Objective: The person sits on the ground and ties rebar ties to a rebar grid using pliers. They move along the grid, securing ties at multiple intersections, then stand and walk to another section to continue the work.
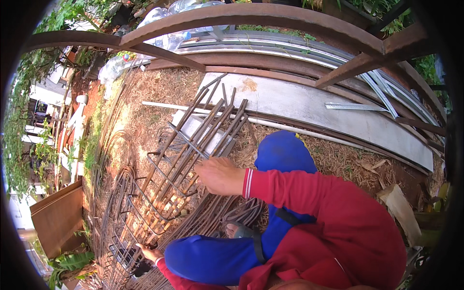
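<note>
A rebar cage (162,193) of long rusty bars and bent square stirrups slants across the ground in front of me. My right hand (218,176) is closed at the cage's right side, at the corner of a dark stirrup (187,140) near the bars' far end. Its back faces up, so the fingertips are partly hidden. Lower left, my left hand (152,253) touches the nearer part of the cage, with thumb and fingers drawn together at its edge. What lies between those fingers is too small to make out. Both arms wear red sleeves.
Loose rods (104,159) and wire coils lie left of the cage; bundled bars (212,212) lie beside my sandalled foot (238,231). Beyond are a pale board (290,104), a white pipe (309,134) and metal channels (384,94). A curved brown metal frame (251,14) spans overhead. A brown panel (58,220) leans left.
</note>
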Tool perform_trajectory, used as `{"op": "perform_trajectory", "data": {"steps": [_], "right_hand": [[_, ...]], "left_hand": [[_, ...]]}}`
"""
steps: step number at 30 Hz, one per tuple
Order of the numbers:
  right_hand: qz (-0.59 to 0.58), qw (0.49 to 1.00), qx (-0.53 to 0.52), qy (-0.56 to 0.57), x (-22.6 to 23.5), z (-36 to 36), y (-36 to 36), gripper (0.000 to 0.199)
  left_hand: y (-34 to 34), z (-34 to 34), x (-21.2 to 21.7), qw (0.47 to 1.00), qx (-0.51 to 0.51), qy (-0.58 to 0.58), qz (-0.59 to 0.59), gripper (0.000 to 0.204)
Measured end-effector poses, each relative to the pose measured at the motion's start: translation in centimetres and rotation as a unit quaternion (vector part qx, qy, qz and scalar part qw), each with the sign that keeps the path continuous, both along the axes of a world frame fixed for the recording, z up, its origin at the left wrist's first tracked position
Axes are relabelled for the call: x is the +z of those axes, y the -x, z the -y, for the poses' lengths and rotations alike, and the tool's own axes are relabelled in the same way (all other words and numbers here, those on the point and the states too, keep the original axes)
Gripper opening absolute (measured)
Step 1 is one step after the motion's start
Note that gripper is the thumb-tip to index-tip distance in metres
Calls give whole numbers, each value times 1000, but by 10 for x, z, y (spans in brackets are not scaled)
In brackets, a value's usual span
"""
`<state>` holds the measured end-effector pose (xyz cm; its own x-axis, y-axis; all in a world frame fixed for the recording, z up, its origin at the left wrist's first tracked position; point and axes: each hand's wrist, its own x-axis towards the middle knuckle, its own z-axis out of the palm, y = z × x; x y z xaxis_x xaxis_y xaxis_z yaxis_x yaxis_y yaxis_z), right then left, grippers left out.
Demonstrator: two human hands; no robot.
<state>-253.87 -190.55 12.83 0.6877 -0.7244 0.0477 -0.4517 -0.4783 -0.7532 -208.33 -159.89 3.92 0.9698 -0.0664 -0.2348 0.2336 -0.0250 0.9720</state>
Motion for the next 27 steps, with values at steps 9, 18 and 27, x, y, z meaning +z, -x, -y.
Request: {"op": "perform_trajectory", "data": {"steps": [9,18,27], "right_hand": [[-114,991,-27,66,-10,118,-39,13],[-106,956,-170,216,-74,206,-41,15],[-121,966,-16,229,-132,231,-74,20]], "left_hand": [[18,11,8,999,8,33,17,42],[-3,-5,-12,1000,13,9,21,48],[-11,-17,-19,999,-2,47,1,34]]}}
